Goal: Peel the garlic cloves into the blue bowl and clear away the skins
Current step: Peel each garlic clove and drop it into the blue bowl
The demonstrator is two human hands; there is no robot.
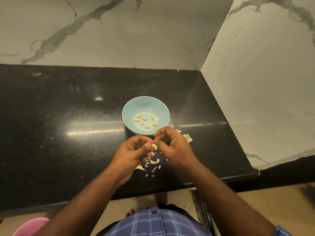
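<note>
A light blue bowl (160, 109) stands on the black counter with several peeled yellow garlic cloves (144, 118) in it. Just in front of the bowl, my left hand (134, 151) and my right hand (172, 144) meet above the counter. Both pinch one small garlic clove (154, 146) between thumbs and fingertips, its pale skin still partly on it. Loose white skins (153, 161) lie scattered on the counter under my hands. More skins (187, 137) sit to the right of the bowl, behind my right hand.
The black stone counter (68, 125) ends at a marble wall behind and another marble wall (255, 82) on the right. Its front edge runs just below my forearms. A pink tub (29, 227) sits on the floor at the lower left.
</note>
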